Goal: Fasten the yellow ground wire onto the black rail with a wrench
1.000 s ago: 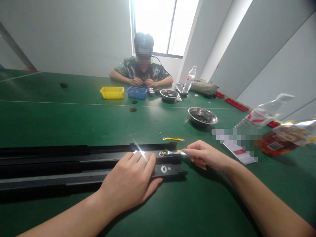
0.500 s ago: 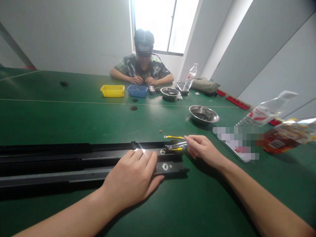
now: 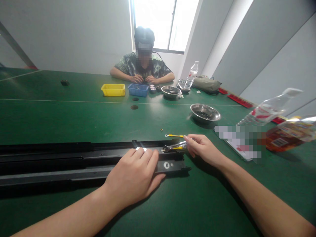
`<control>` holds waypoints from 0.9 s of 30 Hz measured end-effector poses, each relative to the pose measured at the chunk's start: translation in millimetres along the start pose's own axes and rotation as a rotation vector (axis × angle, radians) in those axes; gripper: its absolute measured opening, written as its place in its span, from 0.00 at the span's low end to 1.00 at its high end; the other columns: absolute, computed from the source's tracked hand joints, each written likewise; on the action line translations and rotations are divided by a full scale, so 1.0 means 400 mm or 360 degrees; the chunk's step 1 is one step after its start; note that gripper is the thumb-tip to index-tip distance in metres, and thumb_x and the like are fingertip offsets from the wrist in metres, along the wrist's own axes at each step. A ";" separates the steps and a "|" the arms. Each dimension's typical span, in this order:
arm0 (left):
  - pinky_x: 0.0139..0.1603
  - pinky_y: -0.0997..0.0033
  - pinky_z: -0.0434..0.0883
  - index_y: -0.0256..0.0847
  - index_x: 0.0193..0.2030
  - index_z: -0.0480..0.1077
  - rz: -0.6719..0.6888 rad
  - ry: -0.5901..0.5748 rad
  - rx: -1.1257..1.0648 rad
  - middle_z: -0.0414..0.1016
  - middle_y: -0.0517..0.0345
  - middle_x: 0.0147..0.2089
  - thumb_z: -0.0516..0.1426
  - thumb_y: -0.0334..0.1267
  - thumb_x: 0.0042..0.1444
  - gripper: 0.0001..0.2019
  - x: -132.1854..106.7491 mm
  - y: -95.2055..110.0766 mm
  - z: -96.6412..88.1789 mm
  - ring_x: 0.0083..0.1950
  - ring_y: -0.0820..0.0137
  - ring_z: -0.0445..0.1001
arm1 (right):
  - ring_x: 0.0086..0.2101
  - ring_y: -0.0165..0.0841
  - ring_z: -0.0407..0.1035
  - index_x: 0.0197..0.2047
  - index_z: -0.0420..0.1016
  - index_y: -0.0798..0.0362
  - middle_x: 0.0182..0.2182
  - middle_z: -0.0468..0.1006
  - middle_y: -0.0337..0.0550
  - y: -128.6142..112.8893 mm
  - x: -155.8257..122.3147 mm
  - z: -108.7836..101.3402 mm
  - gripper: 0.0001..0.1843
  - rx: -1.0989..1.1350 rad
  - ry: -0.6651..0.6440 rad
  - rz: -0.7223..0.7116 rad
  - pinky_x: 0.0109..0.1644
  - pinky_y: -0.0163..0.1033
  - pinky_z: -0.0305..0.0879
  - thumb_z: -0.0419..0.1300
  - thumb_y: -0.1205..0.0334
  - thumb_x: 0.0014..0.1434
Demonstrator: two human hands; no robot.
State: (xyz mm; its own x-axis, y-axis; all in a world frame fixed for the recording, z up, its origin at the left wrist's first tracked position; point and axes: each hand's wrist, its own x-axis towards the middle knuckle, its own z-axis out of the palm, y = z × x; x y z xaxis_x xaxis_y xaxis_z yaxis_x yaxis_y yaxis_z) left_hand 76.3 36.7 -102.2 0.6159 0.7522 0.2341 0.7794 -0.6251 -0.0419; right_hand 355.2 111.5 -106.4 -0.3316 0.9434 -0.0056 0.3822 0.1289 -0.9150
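Two long black metal rails (image 3: 106, 156) lie side by side across the table, their ends under my hands. My left hand (image 3: 134, 169) is closed over them near the right end, fingers on top and thumb along the near side. Between the fingers and thumb of my right hand (image 3: 201, 147) is a shiny wrench (image 3: 178, 144). Its dark head sits over a fastener at the far rail's end. Just below the wrench shows part of a yellow wire. Beyond the rail lies another yellow wire with a ring terminal (image 3: 172, 135), reaching to my right fingertips. The near rail's end has a round hole (image 3: 166, 165).
A small brass-coloured nut (image 3: 161, 129) lies behind the rails. Farther back is a steel bowl (image 3: 205, 113) of dark small parts. Bottles (image 3: 283, 135) and a blurred-out flat item stand right. Across the table a person sits behind a yellow bin (image 3: 113, 90) and blue bin (image 3: 138, 90).
The wrench head has shifted slightly left and down, from beside the fastener onto it. My left hand keeps its hold on the rails. The whole view has moved a little.
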 end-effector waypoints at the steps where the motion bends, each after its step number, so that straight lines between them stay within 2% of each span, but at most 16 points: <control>1: 0.49 0.51 0.69 0.37 0.61 0.68 0.0001 -0.0003 -0.0003 0.74 0.46 0.51 0.48 0.54 0.70 0.24 0.000 0.000 0.000 0.49 0.54 0.71 | 0.19 0.27 0.60 0.25 0.66 0.52 0.16 0.66 0.34 -0.002 0.000 0.001 0.29 0.0001 0.0002 0.0012 0.26 0.36 0.54 0.59 0.39 0.67; 11: 0.49 0.51 0.70 0.37 0.62 0.68 0.0001 0.0006 0.0025 0.75 0.44 0.50 0.47 0.54 0.70 0.26 0.004 -0.002 0.004 0.49 0.53 0.73 | 0.15 0.27 0.62 0.22 0.62 0.51 0.15 0.61 0.32 -0.011 0.001 -0.008 0.30 -0.0016 -0.0090 0.0193 0.20 0.34 0.55 0.60 0.36 0.64; 19: 0.49 0.50 0.70 0.37 0.63 0.67 -0.0005 -0.0006 0.0018 0.75 0.43 0.51 0.46 0.54 0.70 0.26 0.001 -0.002 0.006 0.49 0.53 0.72 | 0.16 0.28 0.62 0.22 0.69 0.53 0.14 0.66 0.35 -0.019 -0.022 -0.033 0.27 -0.0061 -0.0444 0.0326 0.21 0.33 0.57 0.62 0.42 0.64; 27: 0.48 0.51 0.70 0.36 0.63 0.68 -0.0001 0.0000 0.0026 0.75 0.42 0.51 0.47 0.54 0.70 0.27 -0.001 -0.003 0.009 0.48 0.53 0.72 | 0.16 0.28 0.63 0.22 0.68 0.53 0.15 0.65 0.35 -0.021 -0.023 -0.044 0.27 -0.0082 -0.0479 0.0313 0.21 0.34 0.57 0.62 0.42 0.65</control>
State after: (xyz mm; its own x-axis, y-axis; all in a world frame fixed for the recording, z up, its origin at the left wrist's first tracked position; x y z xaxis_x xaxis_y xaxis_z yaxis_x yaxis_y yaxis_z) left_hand 75.5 37.7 -105.8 0.6153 0.7526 0.2344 0.7816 -0.6211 -0.0577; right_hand 370.3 106.9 -91.8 -0.4837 0.8204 -0.3048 0.5044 -0.0233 -0.8632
